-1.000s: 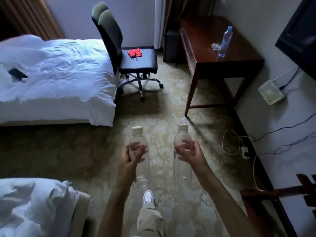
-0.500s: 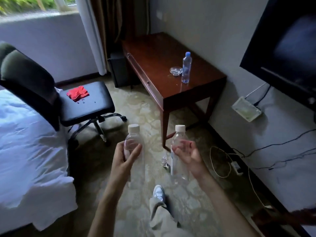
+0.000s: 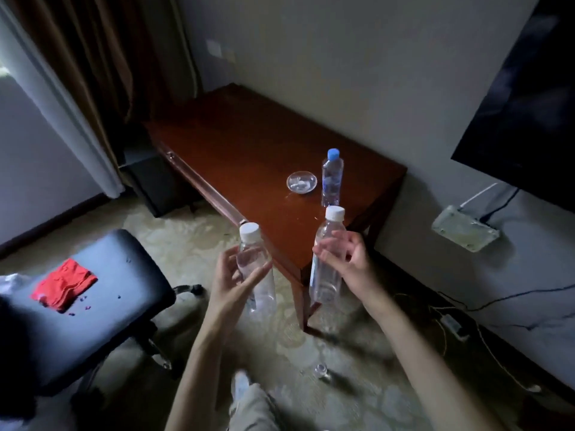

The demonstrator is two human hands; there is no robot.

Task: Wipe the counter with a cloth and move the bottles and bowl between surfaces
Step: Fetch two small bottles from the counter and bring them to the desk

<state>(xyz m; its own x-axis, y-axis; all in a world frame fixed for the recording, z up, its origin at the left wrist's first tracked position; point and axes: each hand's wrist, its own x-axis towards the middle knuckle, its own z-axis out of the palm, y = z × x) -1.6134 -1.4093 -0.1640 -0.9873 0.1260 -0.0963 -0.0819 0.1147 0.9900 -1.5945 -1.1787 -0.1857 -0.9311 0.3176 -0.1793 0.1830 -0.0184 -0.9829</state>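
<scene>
Beside a dark wooden desk (image 3: 249, 157) on patterned carpet (image 3: 186, 225), left hand (image 3: 231, 283) and right hand (image 3: 351, 262) fingers each wrapped round a clear bottle

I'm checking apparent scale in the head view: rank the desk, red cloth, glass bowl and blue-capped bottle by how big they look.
1. Desk
2. Red cloth
3. and 4. Blue-capped bottle and glass bowl: too alike to rank.
The cloth lies nearer the camera, so its rank is unsure.

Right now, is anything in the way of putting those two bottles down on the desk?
Nothing visible blocks the near end of the desk. A blue-capped bottle and a small glass bowl stand farther in, beyond that bare space.
</scene>
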